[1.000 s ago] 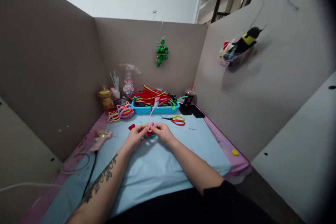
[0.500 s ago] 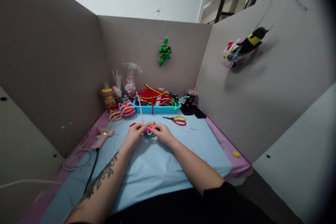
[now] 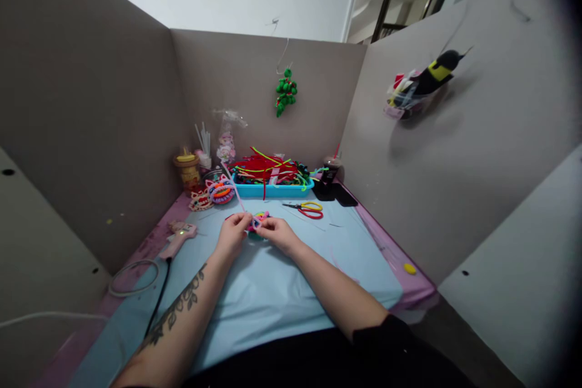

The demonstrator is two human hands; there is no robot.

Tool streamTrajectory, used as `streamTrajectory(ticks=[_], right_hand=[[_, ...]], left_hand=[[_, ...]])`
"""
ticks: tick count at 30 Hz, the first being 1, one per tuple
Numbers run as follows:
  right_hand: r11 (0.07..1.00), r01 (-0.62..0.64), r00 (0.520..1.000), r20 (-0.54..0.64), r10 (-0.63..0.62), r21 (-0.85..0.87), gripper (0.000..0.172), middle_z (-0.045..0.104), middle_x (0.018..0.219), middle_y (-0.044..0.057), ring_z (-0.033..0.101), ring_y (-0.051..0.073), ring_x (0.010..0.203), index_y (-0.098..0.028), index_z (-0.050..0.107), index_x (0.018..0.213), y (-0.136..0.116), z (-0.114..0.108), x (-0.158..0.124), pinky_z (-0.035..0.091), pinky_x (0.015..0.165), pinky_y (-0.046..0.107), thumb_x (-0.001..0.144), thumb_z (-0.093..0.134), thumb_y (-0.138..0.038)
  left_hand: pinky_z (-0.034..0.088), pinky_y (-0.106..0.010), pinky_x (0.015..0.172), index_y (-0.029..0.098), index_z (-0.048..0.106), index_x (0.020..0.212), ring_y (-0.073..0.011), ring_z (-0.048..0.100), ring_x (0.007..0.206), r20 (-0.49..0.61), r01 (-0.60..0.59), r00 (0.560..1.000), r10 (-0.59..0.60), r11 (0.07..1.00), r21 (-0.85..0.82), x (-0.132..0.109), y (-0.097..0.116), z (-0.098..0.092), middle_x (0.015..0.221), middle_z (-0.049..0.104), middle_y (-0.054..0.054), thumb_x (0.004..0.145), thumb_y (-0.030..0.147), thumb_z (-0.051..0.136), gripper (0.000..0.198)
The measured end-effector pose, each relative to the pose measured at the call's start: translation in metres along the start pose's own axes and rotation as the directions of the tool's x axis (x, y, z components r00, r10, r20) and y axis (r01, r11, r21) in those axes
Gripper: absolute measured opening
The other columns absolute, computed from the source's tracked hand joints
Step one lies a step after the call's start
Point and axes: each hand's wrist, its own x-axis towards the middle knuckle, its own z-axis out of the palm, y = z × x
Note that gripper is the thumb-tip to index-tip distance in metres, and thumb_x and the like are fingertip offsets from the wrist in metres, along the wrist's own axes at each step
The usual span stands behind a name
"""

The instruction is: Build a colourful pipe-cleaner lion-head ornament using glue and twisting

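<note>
A pale pink pipe cleaner [image 3: 235, 187] runs up and to the left out of the fingers of my left hand [image 3: 235, 231], which are pinched on it. Facing it, my right hand [image 3: 278, 233] is closed in a pinch at a small loop of the same pipe cleaner. Just behind and beneath the fingertips is a small multicoloured pipe-cleaner piece [image 3: 260, 218], with pink, green and teal parts showing. The fingers hide most of it. To the right lie scissors [image 3: 309, 210] with yellow and red handles.
A blue tray [image 3: 273, 191] heaped with pipe cleaners stands at the back. Finished coiled pieces [image 3: 220, 191] sit left of it. A pink glue gun [image 3: 179, 239] with its cable lies at left. Cups [image 3: 187, 173] and dark flat pads [image 3: 334, 193] line the back.
The free end of the pink pipe cleaner has swung left and tilts more. My right hand has shifted slightly left, closer to my left hand.
</note>
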Motion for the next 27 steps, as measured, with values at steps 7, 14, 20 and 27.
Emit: streamTrajectory(ticks=[7, 14, 20, 27], right_hand=[[0.997, -0.043, 0.999, -0.012, 0.044, 0.068, 0.033, 0.047, 0.053, -0.005, 0.034, 0.006, 0.048, -0.015, 0.057, 0.063, -0.0036, 0.0051, -0.0025, 0.025, 0.048, 0.022, 0.064, 0.070, -0.045], [0.990, -0.045, 0.994, -0.097, 0.058, 0.133, 0.036, 0.043, 0.048, -0.006, 0.032, 0.006, 0.045, -0.015, 0.053, 0.057, -0.0062, 0.0055, -0.0021, 0.023, 0.047, 0.022, 0.061, 0.073, -0.045], [0.983, -0.052, 0.984, -0.161, 0.081, 0.177, 0.036, 0.043, 0.045, -0.007, 0.029, 0.005, 0.042, -0.015, 0.052, 0.056, -0.0047, 0.0042, 0.0003, 0.021, 0.044, 0.022, 0.059, 0.073, -0.045], [0.989, -0.033, 0.993, -0.104, 0.048, 0.147, 0.038, 0.042, 0.047, -0.006, 0.031, 0.005, 0.044, -0.015, 0.052, 0.056, -0.0085, 0.0048, -0.0039, 0.023, 0.045, 0.021, 0.060, 0.073, -0.046]], left_hand=[[0.023, -0.017, 0.040, 0.013, 0.062, 0.069, -0.0066, 0.043, 0.048, 0.014, 0.053, 0.999, -0.052, 0.994, -0.091, -0.0015, -0.0020, 0.0043, 0.058, 0.055, 0.002, 0.058, 0.043, 0.075, 0.035], [0.024, -0.018, 0.042, 0.014, 0.059, 0.067, -0.0082, 0.046, 0.050, -0.015, 0.071, 0.997, -0.072, 0.997, -0.041, -0.0053, 0.0027, 0.0071, 0.058, 0.057, 0.001, 0.059, 0.042, 0.074, 0.033], [0.024, -0.018, 0.043, 0.014, 0.055, 0.064, -0.0079, 0.044, 0.049, -0.007, 0.060, 0.998, -0.060, 0.998, -0.016, -0.0052, 0.0023, 0.0060, 0.057, 0.054, 0.003, 0.059, 0.042, 0.074, 0.034], [0.028, -0.019, 0.045, 0.015, 0.055, 0.068, -0.0096, 0.050, 0.053, -0.017, 0.053, 0.998, -0.054, 0.998, -0.028, -0.0059, 0.0040, 0.0071, 0.060, 0.058, 0.002, 0.060, 0.044, 0.072, 0.035]])
